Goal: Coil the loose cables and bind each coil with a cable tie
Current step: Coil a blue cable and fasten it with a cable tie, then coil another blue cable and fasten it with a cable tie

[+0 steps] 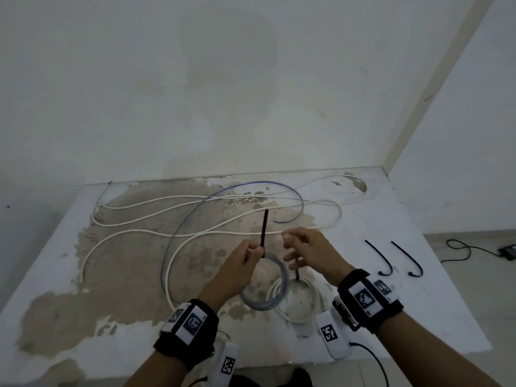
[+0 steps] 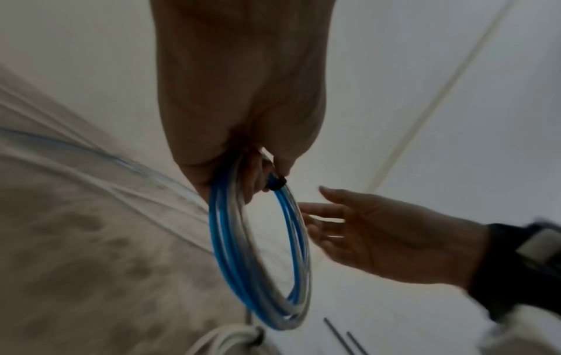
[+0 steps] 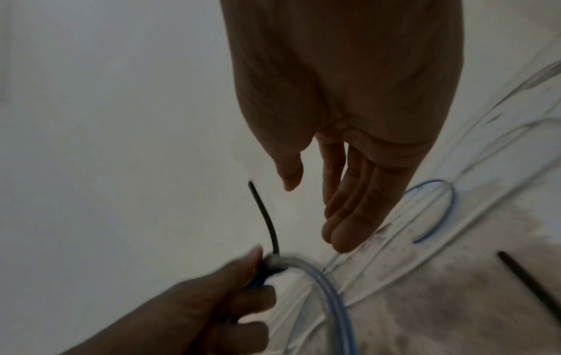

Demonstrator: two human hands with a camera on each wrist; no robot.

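Note:
My left hand (image 1: 255, 252) pinches the top of a blue coil (image 1: 262, 307) that hangs above the table. A black cable tie (image 1: 264, 230) is wrapped round the coil at the pinch, and its tail stands straight up. In the left wrist view the blue coil (image 2: 261, 252) hangs below the fingers, with the tie's head (image 2: 277, 185) at its top. My right hand (image 1: 290, 247) hovers just right of the tie with relaxed fingers and holds nothing; the right wrist view shows those straight fingers (image 3: 343, 216) beside the tail (image 3: 267, 221). A white coil (image 1: 298, 319) with a black tie lies underneath.
Long loose white cable (image 1: 167, 233) and a loose blue cable (image 1: 195, 210) snake over the far half of the worn table (image 1: 391, 317). Two spare black ties (image 1: 382, 261) lie at the right. A wall rises behind. A black lead and box (image 1: 508, 251) sit on the floor.

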